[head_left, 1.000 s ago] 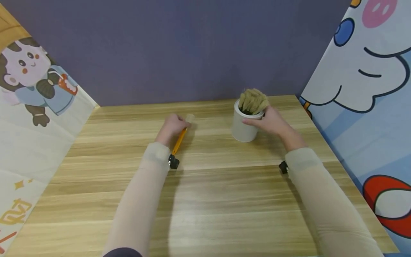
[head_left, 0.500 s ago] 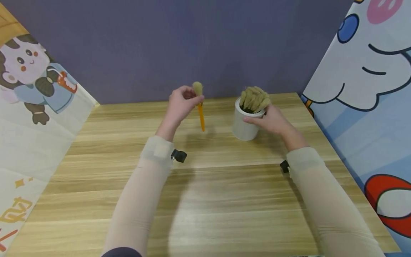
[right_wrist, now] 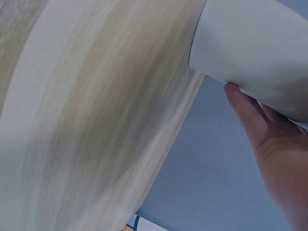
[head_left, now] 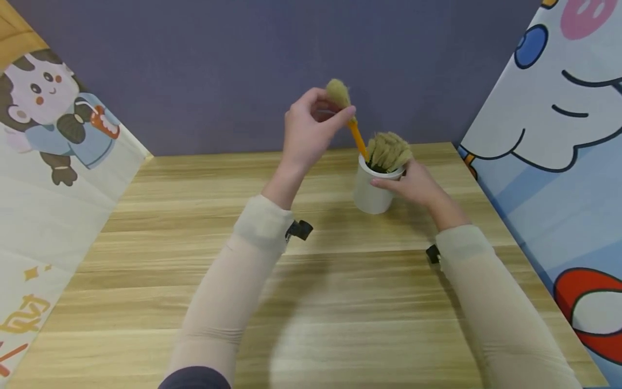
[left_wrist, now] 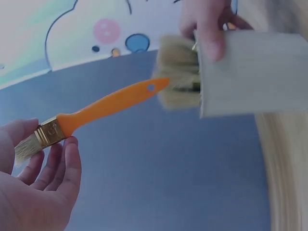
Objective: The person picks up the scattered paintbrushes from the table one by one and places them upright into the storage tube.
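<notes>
A paintbrush (left_wrist: pixel 110 106) with an orange handle, brass-coloured ferrule and pale bristles is pinched near the ferrule by my left hand (head_left: pixel 308 129). Its bristles point up, and the handle slants down towards a white cylindrical cup (head_left: pixel 370 192). In the head view the handle's end overlaps the cup's left rim; whether it touches anything there I cannot tell. Several brushes (head_left: pixel 387 151) stand packed in the cup, bristles up, their handles hidden inside. My right hand (head_left: pixel 419 186) grips the cup's right side near the top, with the thumb across the front.
The cup stands towards the back right of a wood-grain table (head_left: pixel 218 216). Behind it rises a dark blue-grey wall (head_left: pixel 218 70). Cartoon-printed panels flank the table, one on the left (head_left: pixel 78 140) and another on the right (head_left: pixel 534 135).
My left hand has lifted the paintbrush off the table, turned it upright and carried it rightwards to the cup's rim. My right hand and the cup have stayed in place.
</notes>
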`<state>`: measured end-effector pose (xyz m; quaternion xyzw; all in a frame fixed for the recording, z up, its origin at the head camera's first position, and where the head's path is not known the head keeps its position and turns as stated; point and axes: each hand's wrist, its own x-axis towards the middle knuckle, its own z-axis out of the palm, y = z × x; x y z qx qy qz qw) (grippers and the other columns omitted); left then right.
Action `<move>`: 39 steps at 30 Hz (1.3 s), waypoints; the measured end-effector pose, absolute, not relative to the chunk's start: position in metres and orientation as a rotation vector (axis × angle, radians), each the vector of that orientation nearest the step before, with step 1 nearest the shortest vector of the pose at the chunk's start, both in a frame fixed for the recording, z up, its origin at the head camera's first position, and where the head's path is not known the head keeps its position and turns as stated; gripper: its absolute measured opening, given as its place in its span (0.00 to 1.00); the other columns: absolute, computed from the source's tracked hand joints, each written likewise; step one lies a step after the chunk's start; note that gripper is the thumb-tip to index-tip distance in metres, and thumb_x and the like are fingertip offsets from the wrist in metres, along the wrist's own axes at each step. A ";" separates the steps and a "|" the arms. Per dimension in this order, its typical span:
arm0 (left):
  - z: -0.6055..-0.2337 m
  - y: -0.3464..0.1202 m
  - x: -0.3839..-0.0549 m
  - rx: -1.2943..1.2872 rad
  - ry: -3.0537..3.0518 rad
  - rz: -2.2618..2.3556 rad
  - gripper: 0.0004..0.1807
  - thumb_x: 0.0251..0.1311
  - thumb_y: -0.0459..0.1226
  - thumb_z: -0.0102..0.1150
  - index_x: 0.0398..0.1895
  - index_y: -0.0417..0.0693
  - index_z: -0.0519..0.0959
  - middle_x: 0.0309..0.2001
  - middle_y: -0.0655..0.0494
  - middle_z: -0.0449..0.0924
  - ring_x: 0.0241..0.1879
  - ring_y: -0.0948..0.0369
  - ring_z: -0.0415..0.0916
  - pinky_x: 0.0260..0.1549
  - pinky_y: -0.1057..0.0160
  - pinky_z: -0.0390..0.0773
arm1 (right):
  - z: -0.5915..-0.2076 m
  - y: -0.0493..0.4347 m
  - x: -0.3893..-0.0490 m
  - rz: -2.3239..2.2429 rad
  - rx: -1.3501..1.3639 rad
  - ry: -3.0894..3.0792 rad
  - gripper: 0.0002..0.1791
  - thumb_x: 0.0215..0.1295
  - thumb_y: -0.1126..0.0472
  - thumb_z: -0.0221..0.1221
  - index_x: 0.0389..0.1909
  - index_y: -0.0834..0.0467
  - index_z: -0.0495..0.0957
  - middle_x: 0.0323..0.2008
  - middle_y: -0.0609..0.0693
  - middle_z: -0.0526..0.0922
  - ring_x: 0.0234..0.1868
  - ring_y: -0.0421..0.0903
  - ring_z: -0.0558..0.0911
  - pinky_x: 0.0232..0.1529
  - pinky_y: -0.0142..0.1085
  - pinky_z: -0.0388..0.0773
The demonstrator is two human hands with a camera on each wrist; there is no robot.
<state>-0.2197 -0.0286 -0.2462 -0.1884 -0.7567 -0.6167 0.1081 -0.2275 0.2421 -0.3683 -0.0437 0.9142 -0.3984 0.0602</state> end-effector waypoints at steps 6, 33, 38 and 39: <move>-0.257 -0.004 -0.217 -0.609 -2.299 -1.725 0.14 0.68 0.44 0.73 0.51 0.50 0.83 0.47 0.55 0.90 0.44 0.61 0.89 0.44 0.66 0.86 | -0.369 0.242 -0.226 -1.212 -0.120 2.751 0.64 0.59 0.27 0.70 0.86 0.50 0.50 0.82 0.61 0.62 0.81 0.64 0.64 0.78 0.65 0.64; -0.297 0.033 -0.229 -0.634 -2.684 -1.371 0.15 0.72 0.48 0.67 0.53 0.51 0.80 0.45 0.59 0.87 0.44 0.66 0.84 0.42 0.70 0.83 | -0.370 0.244 -0.228 -1.231 -0.163 2.742 0.58 0.60 0.28 0.70 0.84 0.49 0.55 0.80 0.60 0.66 0.79 0.61 0.68 0.74 0.63 0.69; -0.305 0.037 -0.233 -0.644 -2.748 -1.272 0.12 0.73 0.47 0.66 0.50 0.51 0.80 0.43 0.58 0.87 0.43 0.65 0.84 0.40 0.70 0.83 | -0.372 0.243 -0.228 -1.266 -0.189 2.737 0.52 0.62 0.32 0.71 0.79 0.51 0.62 0.77 0.59 0.69 0.75 0.58 0.71 0.72 0.60 0.71; -0.306 0.038 -0.234 -0.643 -2.745 -1.261 0.12 0.73 0.46 0.66 0.49 0.51 0.80 0.43 0.58 0.87 0.43 0.65 0.85 0.40 0.69 0.84 | -0.372 0.243 -0.229 -1.287 -0.207 2.739 0.51 0.63 0.33 0.71 0.79 0.51 0.62 0.76 0.58 0.70 0.75 0.58 0.71 0.72 0.59 0.70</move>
